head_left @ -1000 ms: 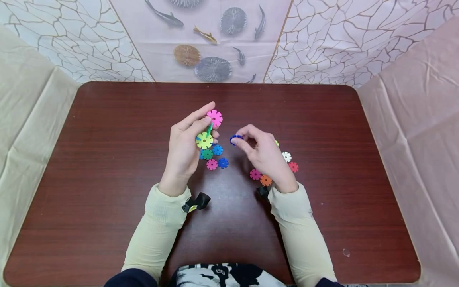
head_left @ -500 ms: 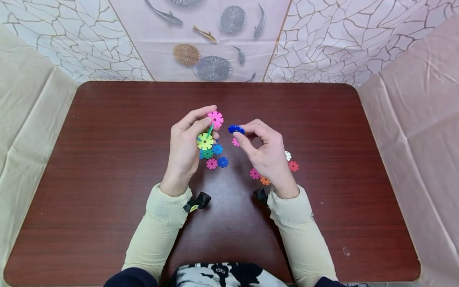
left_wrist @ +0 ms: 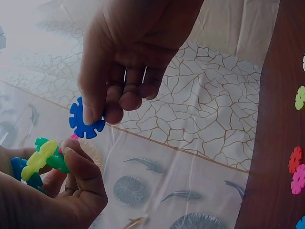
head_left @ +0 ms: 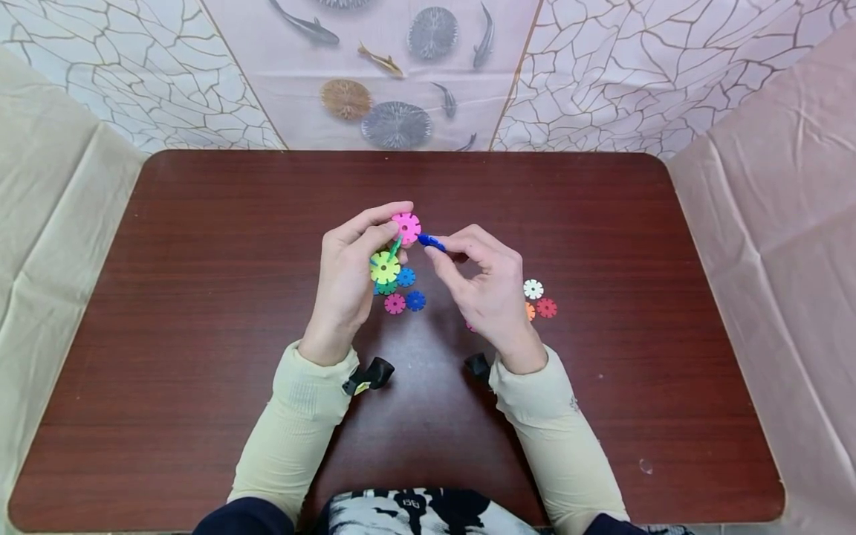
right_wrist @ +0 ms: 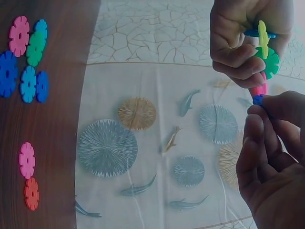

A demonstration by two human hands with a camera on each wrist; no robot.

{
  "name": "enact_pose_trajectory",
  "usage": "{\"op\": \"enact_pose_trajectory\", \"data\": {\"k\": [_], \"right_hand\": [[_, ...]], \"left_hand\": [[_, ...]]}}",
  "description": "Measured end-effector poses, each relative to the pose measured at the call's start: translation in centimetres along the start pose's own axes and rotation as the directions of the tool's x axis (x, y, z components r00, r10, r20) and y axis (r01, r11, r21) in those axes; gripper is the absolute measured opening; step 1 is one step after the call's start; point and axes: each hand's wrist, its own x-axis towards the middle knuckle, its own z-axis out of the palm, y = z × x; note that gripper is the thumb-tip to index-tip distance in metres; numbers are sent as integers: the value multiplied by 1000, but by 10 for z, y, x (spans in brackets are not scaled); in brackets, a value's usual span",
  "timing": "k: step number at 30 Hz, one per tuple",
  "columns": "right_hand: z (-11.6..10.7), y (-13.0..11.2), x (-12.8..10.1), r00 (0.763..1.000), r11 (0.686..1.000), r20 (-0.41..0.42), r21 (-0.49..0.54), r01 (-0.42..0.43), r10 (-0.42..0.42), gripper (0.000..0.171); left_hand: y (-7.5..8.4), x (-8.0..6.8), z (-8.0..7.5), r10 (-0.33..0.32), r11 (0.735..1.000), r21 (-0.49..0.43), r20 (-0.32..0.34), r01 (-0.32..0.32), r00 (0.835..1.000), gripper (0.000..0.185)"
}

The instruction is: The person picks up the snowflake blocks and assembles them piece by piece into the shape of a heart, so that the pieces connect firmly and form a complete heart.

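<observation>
Blue disc: a thin, flat, notched plastic piece, held in the air above the bench, just beside the pink disc of the joined cluster. The right hand has its grip pinching the disc at one edge between thumb and forefinger, leaving most of the notched rim free, as the left wrist view shows.

Handling judgement: the piece looks very light and stiff, with a smooth face that could slide between fingertips. A hold on the flat faces near one edge, as now, seems best, since the slots on the far side stay open. It is unlikely to break, though thin teeth may flex if forced askew.

Cluster: yellow, green, blue and pink discs slotted together at angles. The left hand has its grip closed round it, thumb and fingers curled on the lower discs. It appears rigid enough to hold by any one disc, but a push off-axis could pop a joint.

On the bench below: loose discs in blue, pink, white and red. Cream sleeves cover both forearms.
</observation>
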Motion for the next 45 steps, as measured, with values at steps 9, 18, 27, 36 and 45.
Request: {"op": "enact_pose_trajectory", "data": {"k": [9,18,27,36,45], "right_hand": [[-2,2,-1,1000,1000,6,-1,4,-4,16],[-1,17,-4,1000,1000,15,-9,17,-17,16],[-2,32,-8,999,999,23,-40,37,-36,20],[-2,31,-9,998,995,27,-80,65,-63,21],[1,27,-10,995,987,4,-131,95,-96,21]], "left_hand": [[-1,0,0,11,1000,10,14,-11,1000,24],[-1,0,1,4,1000,9,19,-5,1000,24],[-3,0,2,8,999,39,27,-9,1000,23],[-3,-1,3,27,996,80,15,-28,1000,22],[-10,-3,9,87,992,94,-3,-87,996,22]]}}
